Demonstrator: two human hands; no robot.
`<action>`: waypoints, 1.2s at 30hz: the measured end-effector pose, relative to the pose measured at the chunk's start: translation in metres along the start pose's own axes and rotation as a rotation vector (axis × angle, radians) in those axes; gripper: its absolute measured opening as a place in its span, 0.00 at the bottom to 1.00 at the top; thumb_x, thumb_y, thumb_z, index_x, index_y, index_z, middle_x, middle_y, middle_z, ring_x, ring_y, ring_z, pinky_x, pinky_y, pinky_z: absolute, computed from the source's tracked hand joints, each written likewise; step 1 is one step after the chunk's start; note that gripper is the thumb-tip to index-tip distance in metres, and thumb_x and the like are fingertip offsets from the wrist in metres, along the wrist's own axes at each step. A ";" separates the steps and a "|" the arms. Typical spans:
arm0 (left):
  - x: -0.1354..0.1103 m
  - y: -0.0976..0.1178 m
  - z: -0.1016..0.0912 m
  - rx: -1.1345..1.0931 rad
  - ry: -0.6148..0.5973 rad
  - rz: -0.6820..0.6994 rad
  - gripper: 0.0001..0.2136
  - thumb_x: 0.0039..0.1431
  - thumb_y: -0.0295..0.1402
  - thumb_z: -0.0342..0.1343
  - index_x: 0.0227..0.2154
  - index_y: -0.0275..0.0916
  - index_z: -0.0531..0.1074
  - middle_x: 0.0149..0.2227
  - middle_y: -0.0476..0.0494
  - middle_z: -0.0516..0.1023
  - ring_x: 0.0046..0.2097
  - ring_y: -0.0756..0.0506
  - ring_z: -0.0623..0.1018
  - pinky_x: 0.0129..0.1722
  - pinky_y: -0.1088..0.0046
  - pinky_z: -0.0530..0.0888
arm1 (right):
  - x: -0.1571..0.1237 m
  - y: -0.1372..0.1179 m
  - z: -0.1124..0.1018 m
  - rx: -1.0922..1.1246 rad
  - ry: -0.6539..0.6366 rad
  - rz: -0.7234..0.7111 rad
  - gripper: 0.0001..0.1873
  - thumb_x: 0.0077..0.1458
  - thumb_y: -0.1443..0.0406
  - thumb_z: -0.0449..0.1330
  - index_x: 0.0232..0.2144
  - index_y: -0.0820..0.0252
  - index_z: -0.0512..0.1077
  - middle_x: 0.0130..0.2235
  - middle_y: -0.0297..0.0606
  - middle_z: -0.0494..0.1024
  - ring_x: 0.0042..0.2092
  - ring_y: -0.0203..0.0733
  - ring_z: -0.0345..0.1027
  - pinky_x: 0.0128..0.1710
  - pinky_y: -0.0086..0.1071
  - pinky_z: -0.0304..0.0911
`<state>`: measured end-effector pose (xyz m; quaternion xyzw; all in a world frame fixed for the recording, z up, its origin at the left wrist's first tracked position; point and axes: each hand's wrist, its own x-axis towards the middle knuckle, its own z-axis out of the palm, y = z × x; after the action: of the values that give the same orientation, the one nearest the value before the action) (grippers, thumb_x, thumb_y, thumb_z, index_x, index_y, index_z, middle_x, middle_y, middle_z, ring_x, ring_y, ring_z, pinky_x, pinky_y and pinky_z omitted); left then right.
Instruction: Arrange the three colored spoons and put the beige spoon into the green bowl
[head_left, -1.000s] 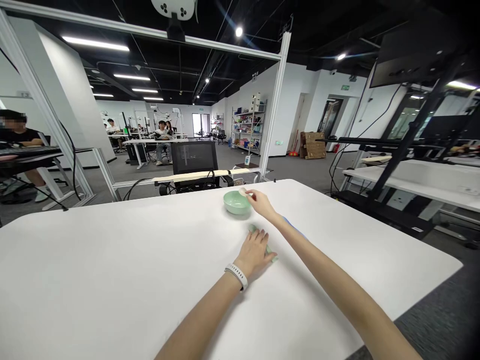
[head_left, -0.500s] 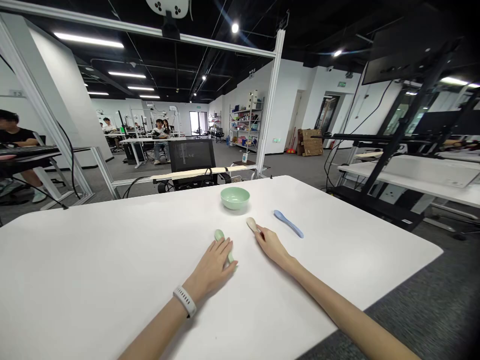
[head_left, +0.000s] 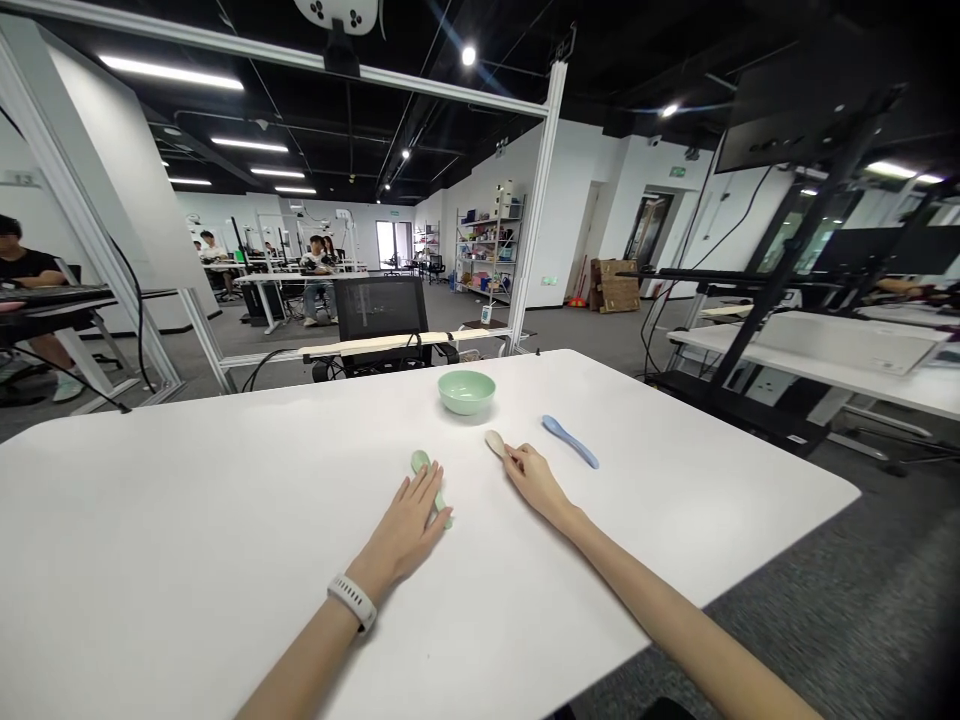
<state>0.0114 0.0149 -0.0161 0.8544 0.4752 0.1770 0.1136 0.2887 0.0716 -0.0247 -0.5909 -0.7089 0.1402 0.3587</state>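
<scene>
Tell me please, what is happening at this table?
A person's left hand lies over a pale green spoon, and the fingers of the right hand touch a beige spoon. A pale green bowl and a blue spoon are apart from the hands on the white table.

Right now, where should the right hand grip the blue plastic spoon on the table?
Probably take the blue plastic spoon by its slim handle end, from the near side with the right hand: it lies flat, handle toward you, wider scoop at the far end.
</scene>
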 end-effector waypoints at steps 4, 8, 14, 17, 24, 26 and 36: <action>-0.001 0.001 0.002 -0.001 -0.006 -0.029 0.33 0.73 0.51 0.35 0.74 0.40 0.47 0.77 0.36 0.50 0.77 0.42 0.51 0.75 0.51 0.53 | 0.000 0.001 0.001 0.006 0.016 0.003 0.24 0.69 0.53 0.49 0.42 0.61 0.81 0.35 0.40 0.72 0.34 0.43 0.69 0.41 0.35 0.65; -0.001 0.002 0.002 0.002 0.007 -0.025 0.33 0.73 0.50 0.34 0.74 0.40 0.48 0.77 0.37 0.50 0.77 0.41 0.51 0.75 0.51 0.54 | 0.000 -0.001 0.001 0.009 0.022 0.004 0.24 0.68 0.52 0.50 0.43 0.60 0.81 0.35 0.40 0.72 0.33 0.43 0.68 0.41 0.35 0.66; -0.001 0.000 0.006 0.030 0.034 -0.010 0.32 0.73 0.49 0.35 0.74 0.40 0.47 0.76 0.37 0.52 0.77 0.41 0.53 0.75 0.50 0.56 | 0.000 -0.002 0.002 0.004 0.032 0.014 0.24 0.68 0.52 0.51 0.45 0.59 0.82 0.34 0.39 0.72 0.33 0.43 0.68 0.40 0.34 0.66; 0.000 -0.002 0.009 0.048 0.058 0.004 0.31 0.73 0.48 0.35 0.74 0.43 0.47 0.76 0.38 0.54 0.76 0.41 0.55 0.74 0.50 0.57 | 0.000 -0.001 0.002 0.011 0.034 0.015 0.23 0.68 0.53 0.51 0.44 0.60 0.82 0.35 0.40 0.73 0.34 0.43 0.69 0.41 0.35 0.66; -0.001 -0.003 0.011 0.033 0.068 -0.029 0.31 0.73 0.48 0.37 0.73 0.41 0.51 0.76 0.37 0.55 0.76 0.40 0.56 0.74 0.51 0.58 | 0.000 0.003 0.003 0.006 0.016 0.017 0.24 0.68 0.54 0.49 0.46 0.61 0.81 0.36 0.41 0.73 0.34 0.43 0.69 0.42 0.35 0.66; -0.001 -0.003 0.012 0.032 0.082 -0.024 0.31 0.73 0.48 0.37 0.73 0.41 0.52 0.75 0.37 0.56 0.76 0.39 0.57 0.74 0.51 0.58 | 0.000 0.004 0.004 0.011 0.018 0.006 0.24 0.68 0.54 0.49 0.44 0.60 0.81 0.36 0.41 0.73 0.35 0.44 0.69 0.42 0.35 0.66; -0.001 -0.003 0.012 0.040 0.102 -0.017 0.31 0.73 0.48 0.37 0.73 0.42 0.52 0.75 0.37 0.57 0.75 0.39 0.58 0.73 0.50 0.60 | 0.000 0.005 0.004 0.010 0.028 0.003 0.27 0.69 0.51 0.49 0.48 0.60 0.82 0.35 0.40 0.73 0.34 0.44 0.70 0.41 0.35 0.66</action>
<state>0.0139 0.0157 -0.0287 0.8424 0.4909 0.2098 0.0734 0.2894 0.0743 -0.0308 -0.5919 -0.7023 0.1361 0.3714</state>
